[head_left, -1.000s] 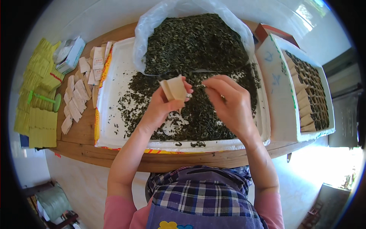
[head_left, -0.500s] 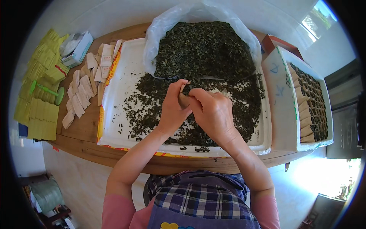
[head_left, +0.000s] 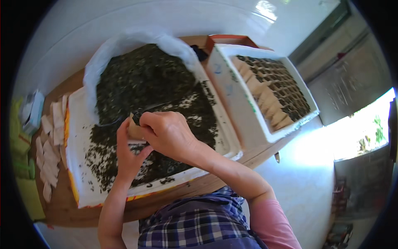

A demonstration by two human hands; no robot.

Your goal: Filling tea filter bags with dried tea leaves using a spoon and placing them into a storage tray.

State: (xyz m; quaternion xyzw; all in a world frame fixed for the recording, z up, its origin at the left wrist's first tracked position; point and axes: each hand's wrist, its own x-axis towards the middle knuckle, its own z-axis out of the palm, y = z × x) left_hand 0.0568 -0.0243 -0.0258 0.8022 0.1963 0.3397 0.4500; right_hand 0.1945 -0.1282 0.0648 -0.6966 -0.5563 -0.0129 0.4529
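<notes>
- As I am looking down remotely through the head camera, the left hand (head_left: 129,154) is curling its fingers and thumb around a small tan paper packet (head_left: 135,130).
- The right hand (head_left: 169,133) is bending over the packet's top, fingers bunched and meeting the left at the paper; I cannot tell whether it is pinching leaves or paper.
- I am judging the step to be filling: dark dried leaves (head_left: 103,143) are lying beneath, over a white tray (head_left: 75,166) on the wooden tabletop (head_left: 62,209).
- The next move seems to be calling for a steady left grip while the right is pressing the contents down, clear of the rim.
- The packet is sitting between the hands, above the tray, near the clear bag (head_left: 92,76).
- Its mouth is apparently pointing upward; its long axis is running roughly upright, leaning slightly, with the lower end hidden.
</notes>
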